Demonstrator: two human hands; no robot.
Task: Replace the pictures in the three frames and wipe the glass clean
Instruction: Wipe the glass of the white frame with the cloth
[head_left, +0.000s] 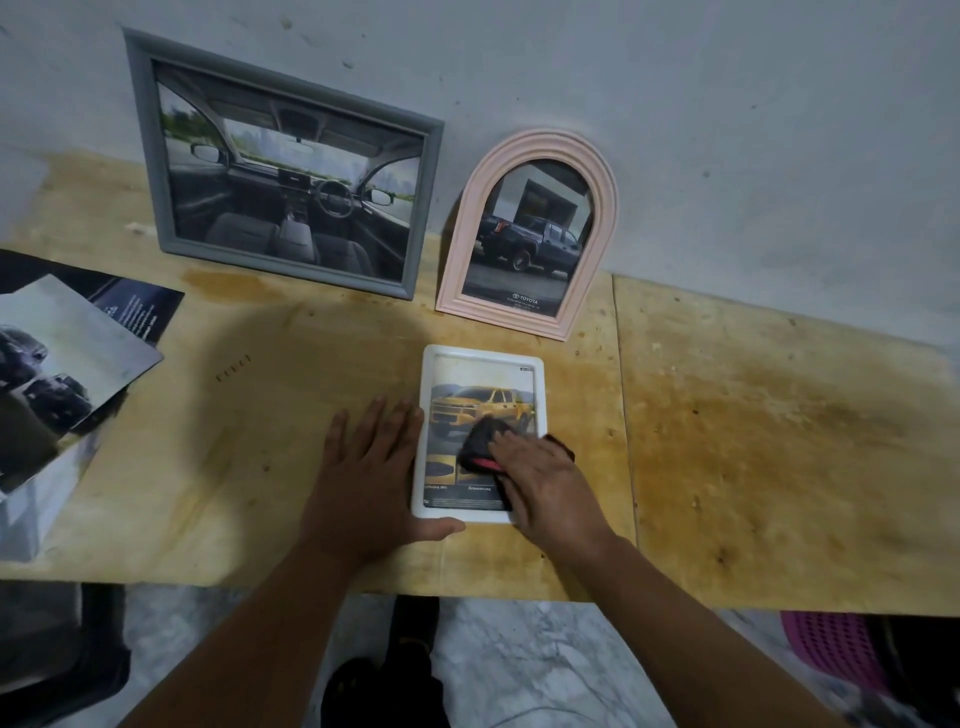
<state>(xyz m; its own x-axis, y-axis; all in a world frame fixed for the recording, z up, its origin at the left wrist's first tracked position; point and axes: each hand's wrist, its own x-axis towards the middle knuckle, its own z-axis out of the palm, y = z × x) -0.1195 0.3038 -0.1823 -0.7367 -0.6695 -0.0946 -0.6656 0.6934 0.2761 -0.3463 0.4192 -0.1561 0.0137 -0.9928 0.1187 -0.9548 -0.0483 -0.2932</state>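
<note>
The white frame (480, 353) showed a yellow truck; right hand (545, 480) pressed a dark cloth (480, 441) on its glass, left hand (371, 467) lay flat, fingers spread, beside it.

A stained plywood table (753, 415) meets a grey wall (675, 104) above marble floor (519, 665).

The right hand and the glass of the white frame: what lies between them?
In the head view, a dark cloth with a red edge lies between the right hand and the glass of the white frame, which is flat on the table.
</note>
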